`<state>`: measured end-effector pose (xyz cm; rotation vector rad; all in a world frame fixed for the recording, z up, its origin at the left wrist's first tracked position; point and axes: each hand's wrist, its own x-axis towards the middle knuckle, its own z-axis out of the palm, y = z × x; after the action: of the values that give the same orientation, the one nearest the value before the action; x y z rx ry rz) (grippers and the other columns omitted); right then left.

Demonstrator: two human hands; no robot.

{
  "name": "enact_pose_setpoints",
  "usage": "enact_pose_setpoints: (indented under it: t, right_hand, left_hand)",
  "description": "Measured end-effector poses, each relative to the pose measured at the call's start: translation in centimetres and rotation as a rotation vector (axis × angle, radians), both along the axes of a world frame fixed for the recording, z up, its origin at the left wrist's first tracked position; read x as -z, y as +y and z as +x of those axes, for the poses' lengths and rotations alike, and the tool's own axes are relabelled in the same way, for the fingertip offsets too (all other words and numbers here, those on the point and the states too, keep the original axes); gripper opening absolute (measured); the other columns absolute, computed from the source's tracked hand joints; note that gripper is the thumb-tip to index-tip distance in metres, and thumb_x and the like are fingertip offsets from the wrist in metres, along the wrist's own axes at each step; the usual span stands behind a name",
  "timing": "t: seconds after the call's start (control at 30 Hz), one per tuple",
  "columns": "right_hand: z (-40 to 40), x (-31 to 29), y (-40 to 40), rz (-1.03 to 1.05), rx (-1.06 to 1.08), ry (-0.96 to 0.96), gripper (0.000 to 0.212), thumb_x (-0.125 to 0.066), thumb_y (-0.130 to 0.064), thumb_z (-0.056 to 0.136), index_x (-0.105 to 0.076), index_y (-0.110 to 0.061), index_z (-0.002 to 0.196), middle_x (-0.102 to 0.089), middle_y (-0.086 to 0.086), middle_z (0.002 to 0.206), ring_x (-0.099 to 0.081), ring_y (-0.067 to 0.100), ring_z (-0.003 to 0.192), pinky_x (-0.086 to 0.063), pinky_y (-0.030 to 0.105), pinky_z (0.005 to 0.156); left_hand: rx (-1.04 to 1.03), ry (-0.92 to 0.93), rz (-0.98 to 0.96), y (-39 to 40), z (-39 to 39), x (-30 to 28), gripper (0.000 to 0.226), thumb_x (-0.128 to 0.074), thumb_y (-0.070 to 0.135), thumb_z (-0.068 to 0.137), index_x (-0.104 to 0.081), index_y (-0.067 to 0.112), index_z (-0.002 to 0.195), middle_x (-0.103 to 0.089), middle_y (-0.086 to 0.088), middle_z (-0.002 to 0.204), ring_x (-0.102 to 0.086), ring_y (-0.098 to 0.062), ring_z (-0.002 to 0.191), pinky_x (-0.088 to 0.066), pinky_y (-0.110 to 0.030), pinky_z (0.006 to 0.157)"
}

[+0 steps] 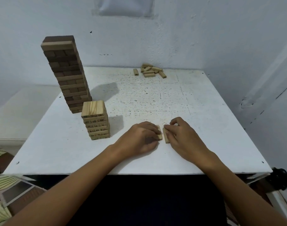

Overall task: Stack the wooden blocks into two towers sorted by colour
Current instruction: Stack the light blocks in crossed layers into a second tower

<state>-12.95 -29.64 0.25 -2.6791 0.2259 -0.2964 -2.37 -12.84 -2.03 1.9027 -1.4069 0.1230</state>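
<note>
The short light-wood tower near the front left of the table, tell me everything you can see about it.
The short tower is built only of pale, light-wood blocks with visible grain on its top layer, where blocks lie side by side. Its side faces show dark printed numbers, too small to read fully. It stands upright and square on the white table, just in front of the taller mixed-colour tower, though contact between them cannot be told. It casts a shadow to its right. Neither hand touches it.
</note>
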Motion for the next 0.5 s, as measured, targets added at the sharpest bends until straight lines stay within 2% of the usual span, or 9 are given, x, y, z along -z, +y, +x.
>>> enact_pose_setpoints:
  t: [0.13, 0.27, 0.33, 0.4, 0.5]
  right_hand:
    - [-0.1, -0.3, 0.6, 0.039, -0.028, 0.039, 0.026, -0.049, -0.021, 0.100, -0.070, -0.008, 0.109, -0.051, 0.001, 0.114, -0.052, 0.016, 0.087, -0.048, 0.038, 0.080]
    - [-0.1, -0.5, 1.0, 0.159, -0.029, 0.061, 0.023, -0.054, -0.017, 0.098, -0.069, -0.007, 0.112, -0.051, -0.001, 0.114, -0.057, 0.015, 0.093, -0.049, 0.038, 0.086]
    - [-0.2, -0.6, 1.2, 0.230, -0.020, 0.054, 0.026, -0.057, -0.015, 0.096, -0.068, -0.010, 0.119, -0.052, -0.005, 0.114, -0.056, 0.008, 0.092, -0.048, 0.028, 0.088]
    - [-0.3, -0.6, 1.3, 0.273, -0.017, 0.051, 0.031, -0.057, -0.010, 0.095, -0.066, -0.011, 0.125, -0.055, -0.005, 0.115, -0.054, 0.004, 0.091, -0.041, 0.012, 0.081]
    - [-0.5, -0.6, 1.2, 0.298, -0.017, 0.048, 0.036, -0.055, -0.001, 0.092, -0.066, -0.010, 0.125, -0.059, 0.000, 0.116, -0.056, 0.009, 0.096, -0.037, 0.005, 0.078]
  left_hand:
    - [0.022, 0.013, -0.030, 0.9, -0.2, 0.1, 0.013, -0.078, 0.016, 0.076, -0.079, 0.007, 0.085, -0.076, -0.002, 0.096, -0.066, -0.015, 0.103, -0.054, -0.031, 0.087]
    - [0.010, 0.033, -0.048, 1.5, -0.6, 0.1, 0.017, -0.083, 0.021, 0.073, -0.077, 0.007, 0.079, -0.075, 0.000, 0.093, -0.066, -0.012, 0.101, -0.055, -0.033, 0.084]
    - [-0.002, 0.045, -0.055, 1.7, -0.9, 0.1, 0.020, -0.085, 0.024, 0.071, -0.076, 0.007, 0.076, -0.075, 0.001, 0.091, -0.065, -0.011, 0.100, -0.055, -0.032, 0.083]
    - [-0.022, 0.045, -0.066, 1.8, -1.2, 0.2, 0.020, -0.086, 0.024, 0.071, -0.075, 0.008, 0.075, -0.074, 0.001, 0.087, -0.066, -0.011, 0.098, -0.056, -0.032, 0.081]
    - [-0.061, 0.093, -0.091, 1.8, -1.3, 0.3, 0.014, -0.085, 0.019, 0.071, -0.075, 0.011, 0.079, -0.073, -0.001, 0.087, -0.068, -0.011, 0.095, -0.057, -0.035, 0.079]
